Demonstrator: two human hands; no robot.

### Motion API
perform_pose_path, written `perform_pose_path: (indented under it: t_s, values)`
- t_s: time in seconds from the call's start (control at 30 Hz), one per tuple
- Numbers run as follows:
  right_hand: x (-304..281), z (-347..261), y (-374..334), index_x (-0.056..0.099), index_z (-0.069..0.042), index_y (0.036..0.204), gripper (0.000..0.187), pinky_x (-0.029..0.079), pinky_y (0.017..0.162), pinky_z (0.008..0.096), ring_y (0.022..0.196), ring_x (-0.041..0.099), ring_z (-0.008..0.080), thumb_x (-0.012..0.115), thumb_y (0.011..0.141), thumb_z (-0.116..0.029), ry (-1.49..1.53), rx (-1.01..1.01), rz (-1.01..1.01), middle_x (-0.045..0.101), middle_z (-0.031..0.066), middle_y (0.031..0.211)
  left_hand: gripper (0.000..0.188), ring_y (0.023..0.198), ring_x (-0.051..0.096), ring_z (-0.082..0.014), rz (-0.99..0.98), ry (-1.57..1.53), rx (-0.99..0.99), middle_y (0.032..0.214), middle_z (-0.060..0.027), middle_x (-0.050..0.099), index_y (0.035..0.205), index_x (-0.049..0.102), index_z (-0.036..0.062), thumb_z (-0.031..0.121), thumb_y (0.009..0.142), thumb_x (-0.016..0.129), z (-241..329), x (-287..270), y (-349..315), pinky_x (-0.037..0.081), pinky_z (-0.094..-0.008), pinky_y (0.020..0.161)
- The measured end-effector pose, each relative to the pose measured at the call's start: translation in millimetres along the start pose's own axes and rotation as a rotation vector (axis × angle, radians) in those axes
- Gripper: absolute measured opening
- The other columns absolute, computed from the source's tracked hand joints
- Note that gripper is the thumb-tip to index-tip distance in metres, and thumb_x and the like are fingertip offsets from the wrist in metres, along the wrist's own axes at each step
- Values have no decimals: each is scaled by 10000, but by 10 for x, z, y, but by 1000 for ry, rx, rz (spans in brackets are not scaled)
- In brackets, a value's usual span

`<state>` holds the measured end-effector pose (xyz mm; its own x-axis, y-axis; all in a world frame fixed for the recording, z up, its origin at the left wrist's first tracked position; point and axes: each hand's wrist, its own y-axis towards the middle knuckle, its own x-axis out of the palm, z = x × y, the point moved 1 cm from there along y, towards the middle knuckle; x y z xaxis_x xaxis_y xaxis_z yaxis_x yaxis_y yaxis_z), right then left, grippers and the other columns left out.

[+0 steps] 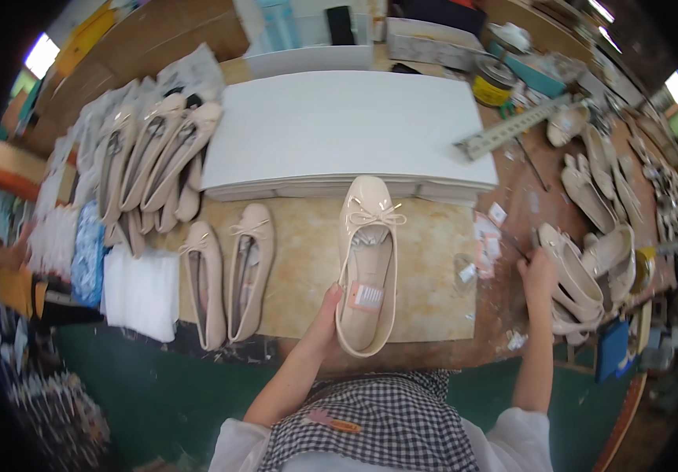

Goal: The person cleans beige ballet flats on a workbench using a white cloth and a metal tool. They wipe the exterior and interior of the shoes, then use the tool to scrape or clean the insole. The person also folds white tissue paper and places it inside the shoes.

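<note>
My left hand is closed on the side of a beige ballet flat, holding it toe-away above the table. The shoe has a thin bow, stuffing in the toe and a label on its insole. My right hand reaches to the right, beside more beige flats. Its fingers are curled near a thin dark stick-like thing, and what they hold is too small to make out. Two matching flats, one left of the other, stand side by side to the left of my left hand.
A stack of white board lies at the back middle. Several stuffed flats crowd the back left, above white tissue sheets. At the back right are a metal ruler and a yellow-and-black tin. Loose labels lie near my right hand.
</note>
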<state>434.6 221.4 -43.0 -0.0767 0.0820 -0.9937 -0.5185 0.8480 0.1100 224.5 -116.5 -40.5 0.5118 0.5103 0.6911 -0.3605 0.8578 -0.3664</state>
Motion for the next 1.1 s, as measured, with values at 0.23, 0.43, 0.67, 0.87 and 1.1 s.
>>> perform_pose_path:
  t_s: [0.23, 0.43, 0.67, 0.87, 1.1]
  values:
    - [-974, -1555, -947, 592, 26, 762, 123, 394, 480, 268, 512, 534, 138, 634, 815, -77, 956, -324, -361, 572, 67, 574, 574, 1098, 534, -193, 324, 211, 334, 1247, -124, 512, 1389, 280, 18, 410, 974, 342, 63, -316, 9, 429, -325, 941]
    - [-1043, -1996, -1162, 650, -21, 1098, 269, 288, 398, 203, 400, 387, 12, 619, 833, -55, 1069, -406, -689, 456, -37, 452, 606, 1027, 563, -176, 371, 311, 508, 1162, -125, 559, 1343, 329, -7, 473, 973, 316, 152, -330, 26, 446, -314, 899]
    - [-1090, -2300, -1029, 502, -48, 1299, 419, 317, 394, 206, 405, 407, 21, 550, 883, -60, 1307, -228, -899, 466, -49, 494, 751, 1026, 560, -179, 377, 414, 587, 1154, -141, 561, 1315, 355, -41, 592, 913, 370, 195, -240, -31, 450, -300, 872]
    - [-1098, -2442, -991, 583, -46, 1182, 296, 372, 420, 263, 407, 464, 103, 556, 892, -96, 1257, -321, -747, 510, 33, 511, 714, 1027, 565, -191, 295, 407, 549, 1153, -141, 563, 1298, 369, -43, 562, 918, 380, 263, -208, -67, 459, -314, 864]
    - [-974, -2736, -1108, 600, 1, 1123, 272, 413, 444, 336, 444, 537, 252, 565, 867, -83, 944, -582, -79, 547, 141, 564, 667, 1039, 567, -205, 379, 337, 604, 1167, -146, 560, 1306, 367, -30, 508, 916, 411, 114, -52, -101, 452, -335, 889]
